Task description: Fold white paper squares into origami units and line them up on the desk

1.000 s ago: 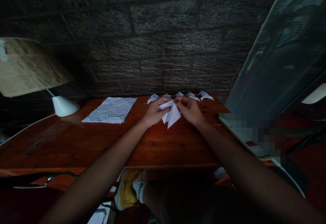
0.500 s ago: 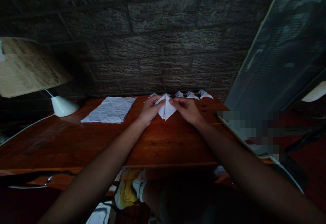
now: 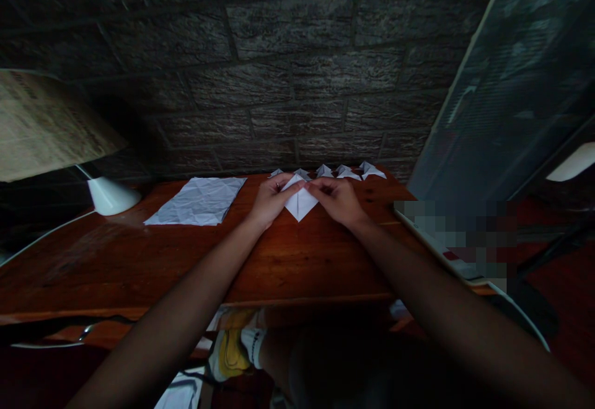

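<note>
Behind everything we had a dark brick wall [image 3: 260, 74], and against it a wooden table [image 3: 139, 266]. Light was dim; we judged that low light could let a fold go off line unnoticed. Left end of the table: a lamp [image 3: 56, 127] with a broad shade and white base, well apart from the hands, so little risk there. Between lamp and hands lay creased paper [image 3: 198, 201], flat; we couldn't count sheets. A sweep of the left forearm might have dragged it, in our view, though they were apart.

Both hands were over the middle of the table. The left hand [image 3: 269, 201] was closed on one side of a folded paper [image 3: 298, 204], thumb on its near face; the right hand [image 3: 339, 201] pinched the other side. The piece sat between them, one point toward the person; we couldn't tell whether it touched the wood. Main risk, as we saw it: uneven pull from the two grips could tear a corner or skew the layers, and a hard pinch could set a stray crease.

Smallest were five folded paper pieces [image 3: 324, 171] in a row along the wall, just beyond the fingers, two partly hidden. A forward knuckle could knock those out of line.
</note>
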The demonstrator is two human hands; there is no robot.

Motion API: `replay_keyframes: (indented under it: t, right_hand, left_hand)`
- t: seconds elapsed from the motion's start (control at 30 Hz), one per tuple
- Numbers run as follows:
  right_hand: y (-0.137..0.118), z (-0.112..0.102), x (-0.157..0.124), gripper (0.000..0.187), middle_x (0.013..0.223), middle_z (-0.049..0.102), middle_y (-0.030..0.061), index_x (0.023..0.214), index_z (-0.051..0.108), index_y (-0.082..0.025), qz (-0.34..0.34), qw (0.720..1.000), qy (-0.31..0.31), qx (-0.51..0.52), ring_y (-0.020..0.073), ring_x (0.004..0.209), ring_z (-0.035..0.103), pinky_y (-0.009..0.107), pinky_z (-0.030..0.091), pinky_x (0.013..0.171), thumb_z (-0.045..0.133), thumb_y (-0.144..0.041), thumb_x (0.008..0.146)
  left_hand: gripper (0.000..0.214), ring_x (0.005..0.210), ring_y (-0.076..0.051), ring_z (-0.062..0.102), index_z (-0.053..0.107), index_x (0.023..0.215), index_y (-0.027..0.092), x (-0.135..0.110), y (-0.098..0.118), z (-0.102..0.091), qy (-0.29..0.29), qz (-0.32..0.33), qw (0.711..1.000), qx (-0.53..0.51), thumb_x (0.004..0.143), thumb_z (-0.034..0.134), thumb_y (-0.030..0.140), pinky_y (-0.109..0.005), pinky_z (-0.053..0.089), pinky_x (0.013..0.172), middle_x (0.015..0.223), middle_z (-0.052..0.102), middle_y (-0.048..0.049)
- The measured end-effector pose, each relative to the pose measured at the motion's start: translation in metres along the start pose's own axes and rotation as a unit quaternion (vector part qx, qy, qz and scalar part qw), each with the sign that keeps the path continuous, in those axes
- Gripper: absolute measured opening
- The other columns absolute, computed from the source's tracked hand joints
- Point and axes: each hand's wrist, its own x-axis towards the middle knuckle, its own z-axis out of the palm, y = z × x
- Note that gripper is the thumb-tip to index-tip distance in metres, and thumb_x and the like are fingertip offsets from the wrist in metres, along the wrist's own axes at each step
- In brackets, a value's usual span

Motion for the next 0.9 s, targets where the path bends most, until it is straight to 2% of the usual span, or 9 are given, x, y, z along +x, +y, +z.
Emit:
replay_keyframes:
  t: [0.23,0.43,0.57,0.73,0.9]
  right_hand:
    - [0.004,0.0011,0.0009,0.029,0.081,0.074,0.0027,0.08,0.075,-0.019,0.005,1.0,-0.01,0.008,0.0156,0.071,0.063,0.028,0.048,0.067,0.067,-0.046,0.084]
    - [0.004,0.002,0.0006,0.031,0.081,0.074,0.003,0.079,0.075,-0.019,0.006,1.0,-0.016,0.017,0.0156,0.071,0.063,0.029,0.048,0.068,0.068,-0.049,0.083]
    - [0.0028,0.0043,-0.0003,0.029,0.083,0.075,0.0032,0.081,0.074,-0.019,0.012,1.0,-0.007,0.023,0.0155,0.072,0.063,0.029,0.049,0.07,0.07,-0.048,0.081]
    - [0.0041,0.006,0.0006,0.029,0.081,0.071,0.002,0.094,0.07,-0.021,0.018,0.999,0.03,0.026,0.0146,0.071,0.062,0.03,0.049,0.07,0.075,-0.044,0.077]
    - [0.0042,0.005,0.0033,0.033,0.083,0.069,0.0022,0.09,0.067,-0.021,0.027,0.997,0.036,0.057,0.0158,0.076,0.062,0.031,0.05,0.074,0.078,-0.048,0.073]
  left_hand:
    - [0.028,0.078,-0.015,0.062,0.075,0.086,0.02,0.0038,-0.005,-0.0015,0.0,-0.018,0.998,-0.062,0.064,0.084,0.035,-0.028,0.044,0.073,0.089,0.074,-0.0029]
    - [0.025,0.074,-0.013,0.06,0.075,0.08,0.02,0.003,-0.0025,-0.0019,0.001,-0.025,0.998,-0.058,0.065,0.084,0.036,-0.026,0.043,0.069,0.084,0.072,-0.0019]
    - [0.026,0.073,-0.014,0.06,0.074,0.082,0.02,0.0027,-0.0016,-0.0019,0.006,-0.017,0.999,-0.049,0.065,0.084,0.037,-0.026,0.042,0.068,0.082,0.072,-0.0016]
    - [0.028,0.076,-0.015,0.061,0.073,0.086,0.019,0.0042,-0.0033,-0.0034,0.013,-0.011,0.999,-0.041,0.067,0.082,0.038,-0.027,0.044,0.069,0.087,0.072,-0.0028]
    - [0.032,0.075,-0.015,0.062,0.074,0.089,0.018,0.0063,-0.0056,-0.0055,0.007,-0.028,0.998,-0.056,0.07,0.079,0.043,-0.027,0.045,0.071,0.087,0.073,-0.0037]
